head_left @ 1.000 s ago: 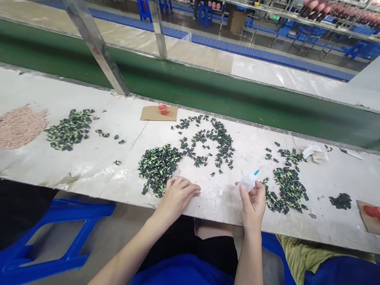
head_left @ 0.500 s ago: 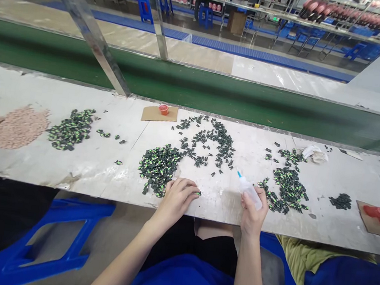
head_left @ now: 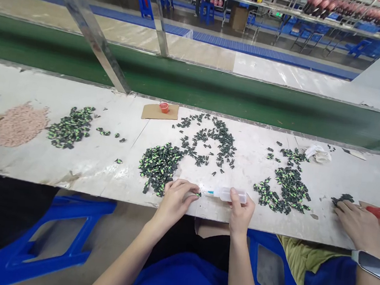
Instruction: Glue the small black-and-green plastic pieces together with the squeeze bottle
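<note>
Between the thumb and fingers of my left hand (head_left: 177,201) is a small black-and-green piece (head_left: 198,194), pinched just above the table's front. My right hand (head_left: 241,210) is closed around a translucent squeeze bottle (head_left: 230,194), which lies nearly level. Its thin blue-based needle tip (head_left: 209,192) points left, close to the small piece; whether they touch I cannot tell. A heap of black-and-green pieces (head_left: 160,164) lies just behind my left hand. Farther back, loose small black parts (head_left: 224,139) are scattered in a rough ring.
On the right, a co-worker's hand (head_left: 361,223) reaches to a small dark pile (head_left: 344,198). More black-and-green pieces (head_left: 290,186) lie right of my bottle. A red cup (head_left: 163,107) stands on cardboard (head_left: 150,112). Pinkish parts (head_left: 20,125) lie far left. A metal post (head_left: 115,74) rises behind.
My right hand has moved left and turned the bottle from upright-tilted to nearly level, its tip now by the piece. My left hand stays put. A co-worker's hand has come in at right.
</note>
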Motion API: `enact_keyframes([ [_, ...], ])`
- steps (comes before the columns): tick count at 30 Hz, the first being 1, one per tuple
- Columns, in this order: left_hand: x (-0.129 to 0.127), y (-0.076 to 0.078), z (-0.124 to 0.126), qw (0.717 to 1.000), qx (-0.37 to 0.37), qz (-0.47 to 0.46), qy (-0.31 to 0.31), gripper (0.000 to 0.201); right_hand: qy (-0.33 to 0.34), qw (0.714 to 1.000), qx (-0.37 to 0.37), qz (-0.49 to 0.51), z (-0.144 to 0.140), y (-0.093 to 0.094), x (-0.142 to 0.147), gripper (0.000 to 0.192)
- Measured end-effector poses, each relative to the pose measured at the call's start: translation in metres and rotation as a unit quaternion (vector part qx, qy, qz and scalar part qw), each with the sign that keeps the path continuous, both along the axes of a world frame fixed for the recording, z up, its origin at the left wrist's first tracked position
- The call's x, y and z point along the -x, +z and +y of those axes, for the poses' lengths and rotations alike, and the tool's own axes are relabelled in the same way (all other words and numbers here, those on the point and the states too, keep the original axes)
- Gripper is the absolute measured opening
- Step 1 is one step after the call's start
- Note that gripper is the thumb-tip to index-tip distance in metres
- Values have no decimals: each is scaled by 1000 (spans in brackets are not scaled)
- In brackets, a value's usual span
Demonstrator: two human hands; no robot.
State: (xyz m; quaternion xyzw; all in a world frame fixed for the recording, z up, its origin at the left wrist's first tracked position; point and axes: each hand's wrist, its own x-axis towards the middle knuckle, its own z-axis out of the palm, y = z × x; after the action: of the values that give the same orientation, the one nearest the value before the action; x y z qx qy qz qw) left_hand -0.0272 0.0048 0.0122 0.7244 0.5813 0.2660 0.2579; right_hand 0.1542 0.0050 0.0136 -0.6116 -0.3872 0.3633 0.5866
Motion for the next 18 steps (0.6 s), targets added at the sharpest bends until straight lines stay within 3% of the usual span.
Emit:
enact_keyframes([
  [10,-1,3,0,1000,20,-2,20,12,56,997,27,-54,1,10,7,38],
  [18,0,0,0,1000,14,-11,19,9,57,996,37,-50,2,10,9,39],
])
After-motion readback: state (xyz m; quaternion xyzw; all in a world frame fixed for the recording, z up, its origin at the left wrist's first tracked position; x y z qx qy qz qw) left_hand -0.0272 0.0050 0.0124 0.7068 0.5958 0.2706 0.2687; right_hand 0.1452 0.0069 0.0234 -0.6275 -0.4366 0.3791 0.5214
